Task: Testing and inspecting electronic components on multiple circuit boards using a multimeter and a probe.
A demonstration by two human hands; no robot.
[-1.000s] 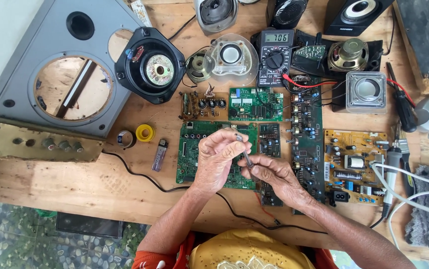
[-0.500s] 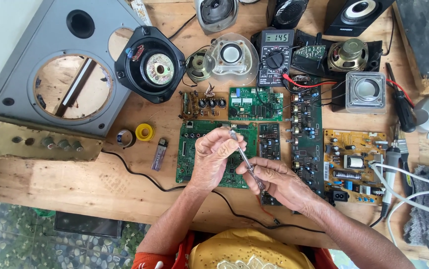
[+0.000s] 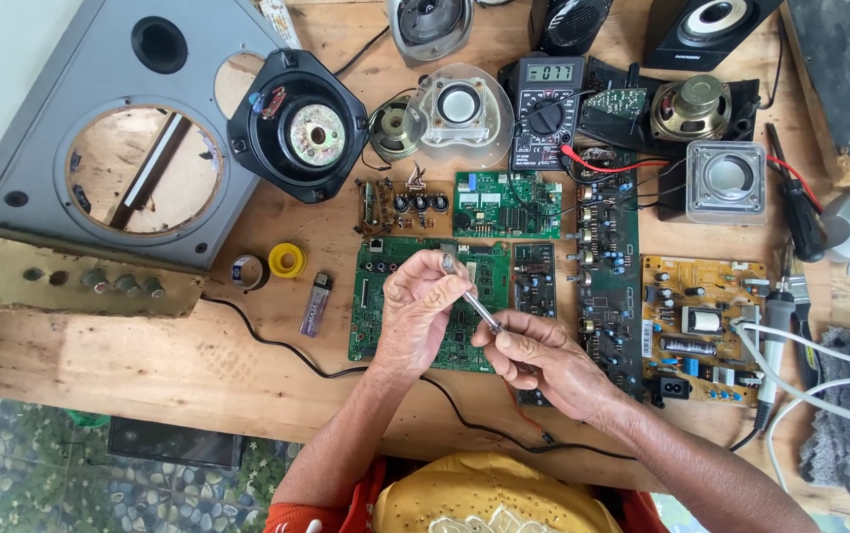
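Over green circuit board, both hands gripping metal tweezers, left hand, right hand

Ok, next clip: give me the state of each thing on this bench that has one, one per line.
Left hand: closed on the tip end of the tweezers.
Right hand: pinching the tweezers' other end.
Tweezers: held off the green board, slanted.
Green board: flat on table, bare.
Multimeter: on, display lit.
Speaker cabinet: driver removed, hole open.
Black woofer: out, lying magnet up.
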